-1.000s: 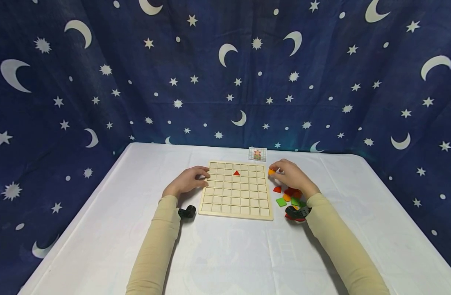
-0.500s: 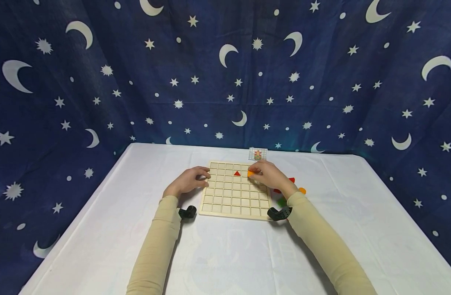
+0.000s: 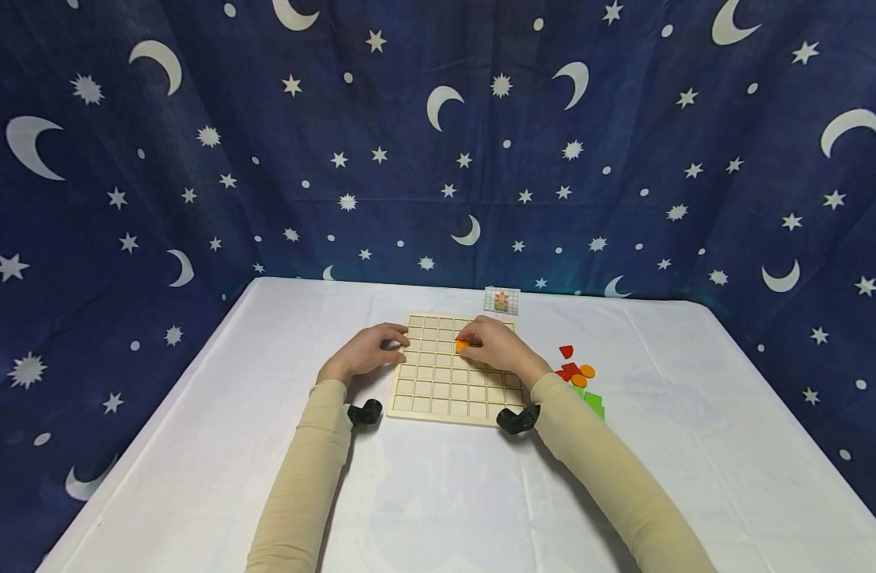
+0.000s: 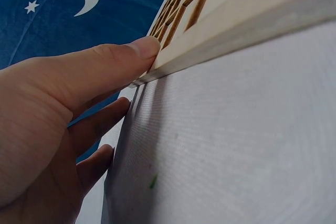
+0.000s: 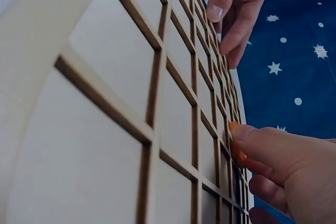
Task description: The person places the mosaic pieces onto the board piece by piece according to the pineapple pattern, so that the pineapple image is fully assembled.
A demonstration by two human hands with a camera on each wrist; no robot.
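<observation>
The wooden grid board point(image 3: 430, 385) lies flat on the white table, its top divided into small square cells. At the board's left edge rests my left hand point(image 3: 366, 350); in the left wrist view its thumb point(image 4: 142, 48) touches the rim and the other fingers hang loosely beside it. My right hand point(image 3: 496, 344) pinches a small orange piece point(image 3: 462, 348) between thumb and fingers, right at the cells in the upper middle. The right wrist view shows that orange piece point(image 5: 237, 153) partly behind the thumb. A red triangle on the board is mostly hidden by the right fingers.
Right of the board lie loose red pieces point(image 3: 569, 371), orange discs point(image 3: 587, 371) and green squares point(image 3: 593, 401), partly behind the right forearm. A small card point(image 3: 501, 301) with a coloured grid pattern stands behind the board. A dark blue star-and-moon curtain point(image 3: 380, 223) backs the table.
My right hand has carried the orange piece leftward from beside the board's right edge to its upper middle, uncovering some loose pieces. The left hand has stayed at the left edge.
</observation>
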